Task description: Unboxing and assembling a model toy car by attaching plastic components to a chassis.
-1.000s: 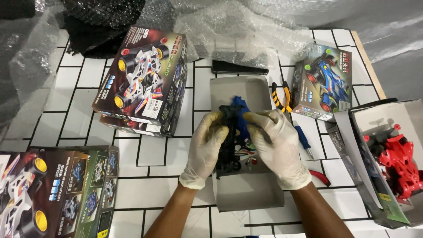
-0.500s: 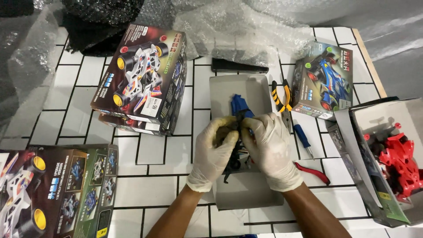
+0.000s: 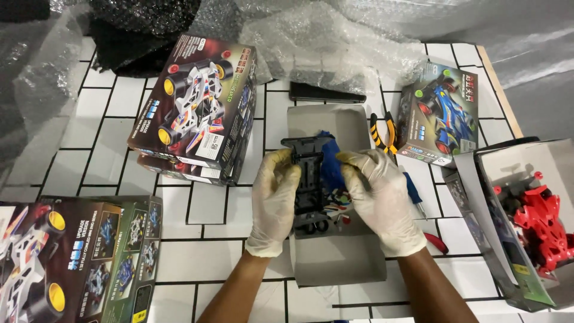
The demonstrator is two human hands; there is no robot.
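Both gloved hands had lifted the black toy car frame (image 3: 311,179) slightly farther up the grey tray (image 3: 335,263). Left hand (image 3: 274,200) and right hand (image 3: 379,200) were each closed on its sides, blue part (image 3: 330,161) now peeking out behind.

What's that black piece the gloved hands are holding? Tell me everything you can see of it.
The black frame looks like moulded plastic, flat and long, with ribs and cut-outs, like a toy car's underside. It is held lengthwise above the open grey box. The left hand has its grip on one side, the right hand on the other. A blue part sits against its right edge.
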